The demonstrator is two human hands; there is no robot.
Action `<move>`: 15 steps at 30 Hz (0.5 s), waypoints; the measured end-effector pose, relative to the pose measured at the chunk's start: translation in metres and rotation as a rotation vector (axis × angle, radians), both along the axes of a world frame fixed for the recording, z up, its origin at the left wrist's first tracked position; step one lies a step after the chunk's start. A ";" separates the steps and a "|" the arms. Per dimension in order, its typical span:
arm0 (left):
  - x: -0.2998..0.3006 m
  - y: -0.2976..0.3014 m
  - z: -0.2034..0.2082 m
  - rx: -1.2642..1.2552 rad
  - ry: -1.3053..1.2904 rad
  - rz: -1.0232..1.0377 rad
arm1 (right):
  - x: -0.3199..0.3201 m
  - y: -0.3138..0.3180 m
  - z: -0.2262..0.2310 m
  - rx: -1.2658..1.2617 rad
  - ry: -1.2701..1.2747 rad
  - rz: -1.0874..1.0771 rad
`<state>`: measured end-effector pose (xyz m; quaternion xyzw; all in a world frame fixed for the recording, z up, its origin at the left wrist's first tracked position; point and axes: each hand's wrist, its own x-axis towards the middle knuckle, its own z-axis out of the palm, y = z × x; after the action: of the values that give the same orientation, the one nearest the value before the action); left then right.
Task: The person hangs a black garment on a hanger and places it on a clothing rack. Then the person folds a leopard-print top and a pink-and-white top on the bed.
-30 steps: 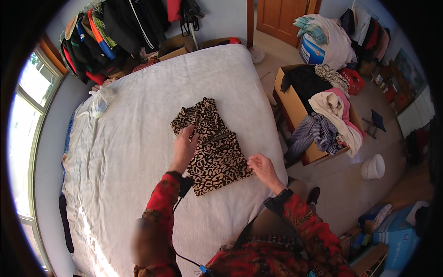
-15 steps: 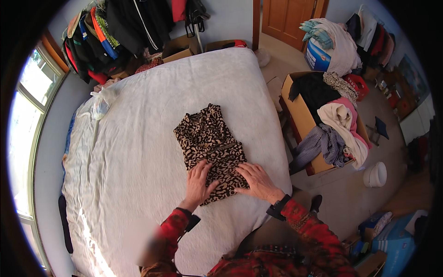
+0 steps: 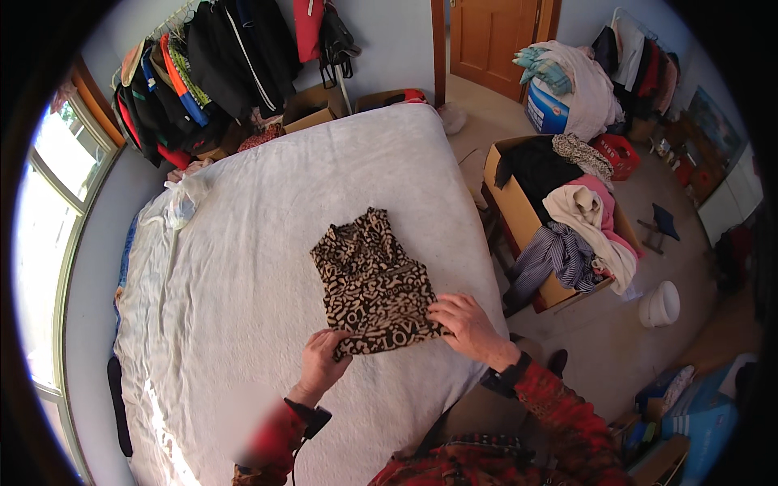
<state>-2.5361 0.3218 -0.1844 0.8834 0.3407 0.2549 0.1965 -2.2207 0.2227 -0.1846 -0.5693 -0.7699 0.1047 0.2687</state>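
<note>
A leopard-print top (image 3: 373, 283) in black and tan lies folded into a narrow shape, its neck end pointing away from me. Pale lettering crosses the near part. My left hand (image 3: 322, 363) pinches the near left corner, fingers curled over the edge. At the near right corner, my right hand (image 3: 472, 330) grips the cloth between thumb and fingers. The near edge looks slightly raised between both hands. Beneath the top spreads a white bed cover (image 3: 243, 308).
Right of the bed stands a cardboard box (image 3: 512, 174) heaped with clothes. A white bucket (image 3: 659, 305) sits on the floor nearby. A crumpled plastic bag (image 3: 185, 202) rests on the bed's far left. Clothes (image 3: 243, 57) hang along the far wall. A window (image 3: 57, 243) is at left.
Both hands have gone from lying flat on the top to gripping its near corners. The left hand came nearer to me; the near part now looks spread wider.
</note>
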 end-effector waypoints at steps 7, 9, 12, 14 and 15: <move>-0.033 -0.097 0.020 -0.862 -0.035 -0.002 | -0.002 -0.087 0.010 -0.494 0.270 0.178; -0.032 -0.108 0.008 -1.028 -0.166 0.117 | -0.005 -0.091 0.007 -0.535 0.317 0.083; -0.026 -0.090 -0.001 -1.011 -0.309 0.219 | -0.009 -0.067 0.016 -0.667 0.496 -0.037; -0.024 -0.056 0.003 -0.962 -0.496 0.270 | -0.002 -0.033 0.029 -0.524 0.584 -0.009; -0.017 -0.035 0.004 -0.844 -0.582 0.308 | 0.003 -0.009 0.034 -0.487 0.650 0.021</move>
<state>-2.5534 0.2872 -0.1804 0.5602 0.4709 0.3559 0.5812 -2.2174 0.2136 -0.1507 -0.5458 -0.6031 0.4613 0.3544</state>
